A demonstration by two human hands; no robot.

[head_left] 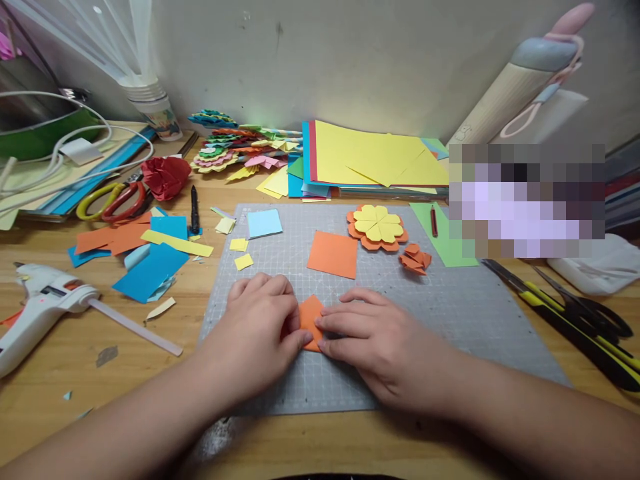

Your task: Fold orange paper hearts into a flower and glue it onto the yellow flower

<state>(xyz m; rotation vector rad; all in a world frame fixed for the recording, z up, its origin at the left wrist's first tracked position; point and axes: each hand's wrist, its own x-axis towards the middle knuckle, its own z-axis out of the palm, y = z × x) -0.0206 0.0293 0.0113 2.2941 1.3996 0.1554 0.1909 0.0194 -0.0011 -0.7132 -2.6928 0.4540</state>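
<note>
Both my hands rest on a grey cutting mat and press on a small folded orange paper piece. My left hand has its fingers curled over the piece's left side, thumb on its lower edge. My right hand pinches the right edge with thumb and forefinger. An orange paper square lies flat just beyond them. Further back sit a yellow and orange paper flower and small folded orange pieces.
A white glue gun lies at the left, with coloured paper scraps, scissors and a red paper rose behind it. Stacked coloured sheets lie at the back. Black and yellow scissors and cutters lie at the right.
</note>
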